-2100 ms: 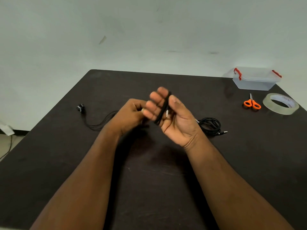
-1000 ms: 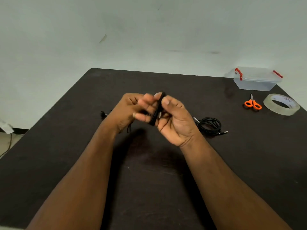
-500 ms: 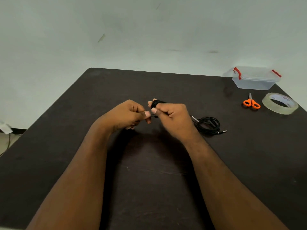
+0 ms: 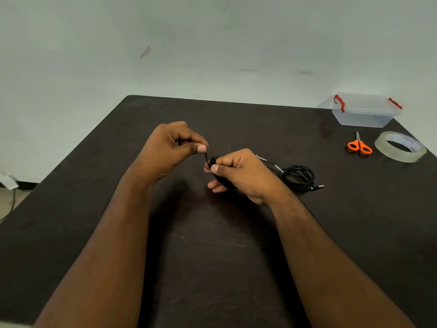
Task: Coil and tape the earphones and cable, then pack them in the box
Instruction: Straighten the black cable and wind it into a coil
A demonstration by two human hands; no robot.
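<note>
Pictured above a dark worktop (image 4: 212,256): right hand (image 4: 241,176) clenched round a small black bundle of coiled earphones (image 4: 214,160), left hand (image 4: 170,147) pinching the loose end of the thin wire between thumb and forefinger, just up and left of the bundle. Light, limp, springy stuff by the look of it, likely to uncoil once released; best pinched across the middle of the coil for taping. Just behind the right hand, touching nothing, a second black cable (image 4: 299,177), loosely looped. Farther right of that hand, well apart: orange-handled scissors (image 4: 359,146), clear tape roll (image 4: 400,146), lidded plastic box (image 4: 364,112) with red clasps. Nothing between hands and tape.
</note>
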